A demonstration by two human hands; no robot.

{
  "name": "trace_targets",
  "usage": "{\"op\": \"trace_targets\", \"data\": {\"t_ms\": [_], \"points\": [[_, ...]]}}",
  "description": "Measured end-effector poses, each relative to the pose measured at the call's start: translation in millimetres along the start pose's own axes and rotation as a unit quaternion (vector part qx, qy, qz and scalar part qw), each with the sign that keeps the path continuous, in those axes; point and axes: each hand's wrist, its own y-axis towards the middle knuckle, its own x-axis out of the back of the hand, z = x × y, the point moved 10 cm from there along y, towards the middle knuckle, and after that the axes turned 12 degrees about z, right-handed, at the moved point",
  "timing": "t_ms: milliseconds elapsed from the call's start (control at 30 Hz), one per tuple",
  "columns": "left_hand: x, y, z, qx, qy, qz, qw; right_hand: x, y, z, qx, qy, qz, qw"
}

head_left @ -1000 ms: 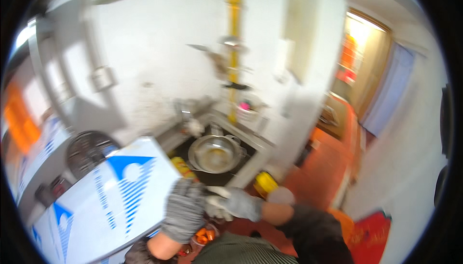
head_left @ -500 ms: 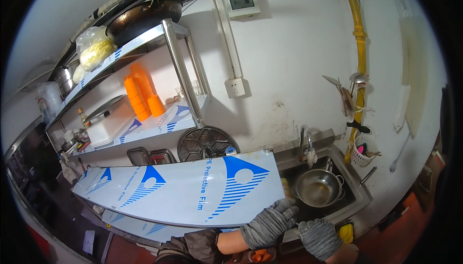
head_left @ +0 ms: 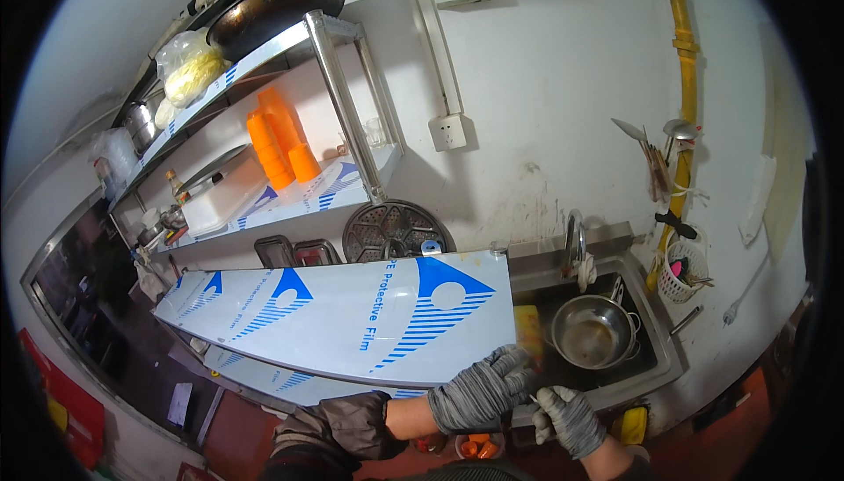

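Both my hands wear grey knitted gloves and are close together at the near left corner of the sink [head_left: 659, 362]. My left hand [head_left: 483, 386] reaches over the right end of the film-covered metal counter [head_left: 352, 327], its fingers loosely stretched to the right. My right hand [head_left: 567, 419] is just right of it, with fingers curled and a pale tip showing near the left fingers. Whatever that pinch holds is too small to make out. Beyond them a metal pan [head_left: 591, 333] rests in the sink, with a little liquid in it. A yellow item [head_left: 527, 330] lies along the sink's left side.
A faucet [head_left: 576, 248] rises behind the sink. To its right hang a white basket [head_left: 681, 272] and several utensils [head_left: 655, 160] by a yellow pipe [head_left: 684, 68]. Shelves on the left carry orange cups [head_left: 271, 142] and a wok [head_left: 277, 19]. Below my hands is a tub of orange pieces [head_left: 479, 448].
The view has shifted, so the shelves and sink sit further right and higher. My right hand has turned and curled its fingers, now closer to my left fingertips.
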Motion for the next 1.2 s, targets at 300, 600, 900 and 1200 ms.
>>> {"op": "trace_targets", "data": {"t_ms": [300, 600, 900, 1200], "points": [[-7.3, -2.4, 0.4, -0.028, 0.029, 0.013, 0.999, -37.5, -20.8, 59.4, 0.211, -0.732, -0.076, 0.643], [-16.6, -4.7, 12.3, 0.02, 0.006, 0.001, 1.0, -17.5, 3.5, -30.5, -0.033, 0.291, -0.011, 0.956], [-23.6, -3.4, 13.1, 0.0, 0.02, 0.005, 1.0, -42.9, -15.9, 58.9, 0.172, -0.74, -0.062, 0.647], [-24.6, -4.5, 12.5, -0.003, 0.035, -0.002, 0.999, -48.3, -11.4, 65.5, 0.203, -0.686, -0.094, 0.693]]}}
